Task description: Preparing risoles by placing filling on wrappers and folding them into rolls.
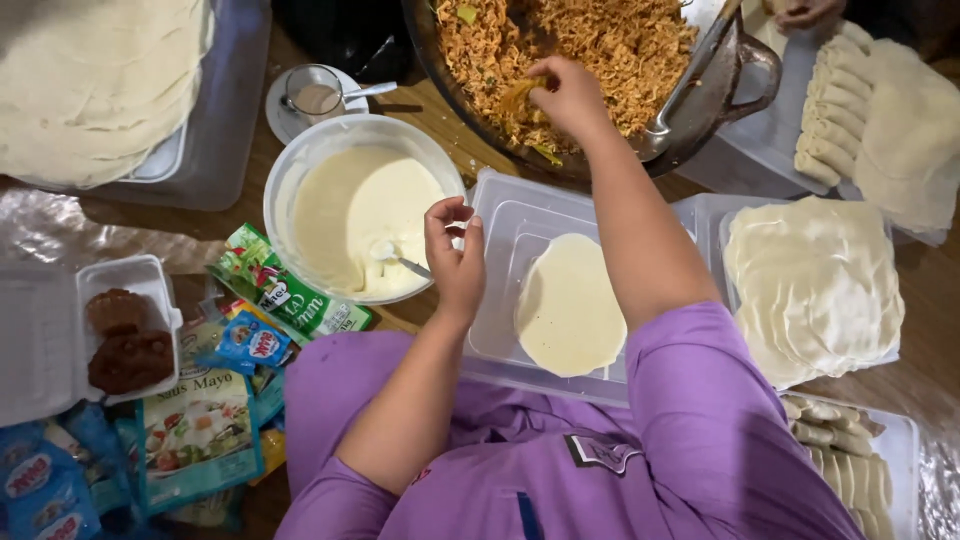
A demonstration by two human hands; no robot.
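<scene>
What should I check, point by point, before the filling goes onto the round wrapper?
1. Wrapper lies flat on the clear plastic lid: ok.
2. Right hand has hold of filling in the wok: ok, fingers pinch a tuft.
3. Left hand is clear of the wrapper: ok, it hovers beside it, at the batter bowl.
4. Wrapper has no tears: cannot tell.
5. Spare wrappers within reach: ok, stacked at the right.
</scene>
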